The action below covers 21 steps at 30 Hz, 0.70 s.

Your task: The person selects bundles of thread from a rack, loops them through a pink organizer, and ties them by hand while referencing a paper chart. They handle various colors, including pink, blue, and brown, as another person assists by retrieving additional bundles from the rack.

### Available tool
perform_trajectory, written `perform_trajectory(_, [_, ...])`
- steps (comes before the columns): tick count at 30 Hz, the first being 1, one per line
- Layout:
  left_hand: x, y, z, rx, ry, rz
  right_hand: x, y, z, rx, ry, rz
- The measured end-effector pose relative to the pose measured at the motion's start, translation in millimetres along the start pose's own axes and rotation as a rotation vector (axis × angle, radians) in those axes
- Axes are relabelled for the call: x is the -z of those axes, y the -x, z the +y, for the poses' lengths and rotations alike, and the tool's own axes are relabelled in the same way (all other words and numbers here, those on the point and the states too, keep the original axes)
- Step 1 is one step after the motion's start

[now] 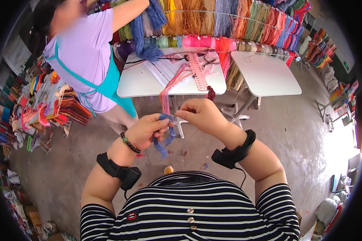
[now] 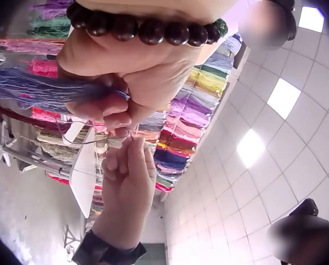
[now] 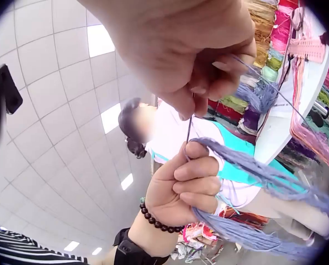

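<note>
My left hand (image 1: 142, 131) grips a small bundle of blue yarn (image 1: 161, 148) in its curled fingers. In the right wrist view the bundle's loose ends (image 3: 264, 176) hang out on both sides of that hand. My right hand (image 1: 204, 115) pinches a thin strand between thumb and fingertips, just beside the left fingers. The strand (image 3: 190, 130) runs between the two hands, close over the left thumb and forefinger in the right wrist view. From the right fingers a thread (image 3: 280, 94) also trails away toward the table.
A white table (image 1: 136, 82) ahead bears papers and a pink holed strip (image 1: 197, 70); pink threads (image 1: 165, 98) hang off its front. Another white table (image 1: 269, 76) stands to the right. A person (image 1: 84, 52) in a teal apron reaches toward the yarn racks (image 1: 205, 18) at the left.
</note>
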<state>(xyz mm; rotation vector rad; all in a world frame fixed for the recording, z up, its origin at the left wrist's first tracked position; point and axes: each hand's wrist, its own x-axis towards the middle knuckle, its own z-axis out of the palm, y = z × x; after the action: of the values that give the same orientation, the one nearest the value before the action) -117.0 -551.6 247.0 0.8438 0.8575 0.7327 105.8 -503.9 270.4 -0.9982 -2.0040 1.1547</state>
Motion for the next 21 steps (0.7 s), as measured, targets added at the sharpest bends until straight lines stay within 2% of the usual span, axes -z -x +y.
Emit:
perform_trajectory(4, [10.6, 1.3, 4.8, -0.019, 0.029, 0.117, 16.7, 2.7, 10.3, -0.129, -0.004, -0.086])
perform_trajectory(5, [14.4, 1.0, 6.8, -0.025, 0.045, 0.135, 20.2, 2.6, 20.2, -0.075, -0.072, -0.062])
perform_trajectory(6, [20.1, -0.3, 7.1, -0.026, 0.062, 0.152, 26.7, 1.3, 24.7, -0.104, -0.156, -0.077])
perform_trajectory(10, [41.6, -2.6, 10.3, -0.053, 0.094, 0.178, 56.7, 10.2, -11.7, -0.21, -0.097, -0.079])
perform_trajectory(15, [58.1, -6.7, 10.0, -0.066, 0.157, 0.206, 71.9, 12.7, -21.2, -0.077, 0.037, 0.044])
perform_trajectory(18, [62.5, -8.8, 8.2, -0.098, -0.011, 0.264, 70.8, 13.3, -22.3, -0.043, 0.018, 0.067])
perform_trajectory(21, [48.9, -8.6, 16.2, -0.116, -0.01, 0.409, 68.8, 16.7, -34.0, -0.059, -0.1, 0.034])
